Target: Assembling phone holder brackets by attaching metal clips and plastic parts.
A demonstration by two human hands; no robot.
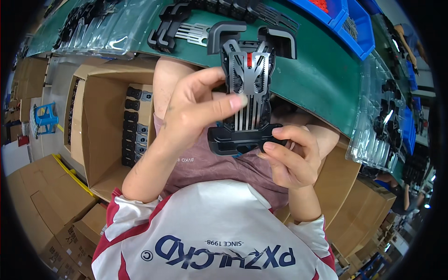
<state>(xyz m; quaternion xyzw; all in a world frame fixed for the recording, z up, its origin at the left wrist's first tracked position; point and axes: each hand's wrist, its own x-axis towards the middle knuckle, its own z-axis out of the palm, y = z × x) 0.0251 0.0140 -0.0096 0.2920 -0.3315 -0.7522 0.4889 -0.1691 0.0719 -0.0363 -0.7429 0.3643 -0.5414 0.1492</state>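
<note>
A black phone holder point(248, 105) with silver metal slats and a small red piece is held up over my lap. Two hooked black arms spread at its far end, and a wide black jaw crosses its near end. My left hand point(198, 105) grips its left side, thumb lying across the slats and the other fingers partly hidden behind. With thumb and fingers, my right hand point(294, 156) pinches the right end of the near jaw. More black holder parts with silver slats point(189, 32) lie on the green table just beyond.
Blue bins point(352, 30) with red pieces and screws stand at the far right of the green table point(322, 88). Clear plastic trays point(107, 39) with black parts lie at left, others at right. An open cardboard box point(105, 154) beside me holds rows of black parts.
</note>
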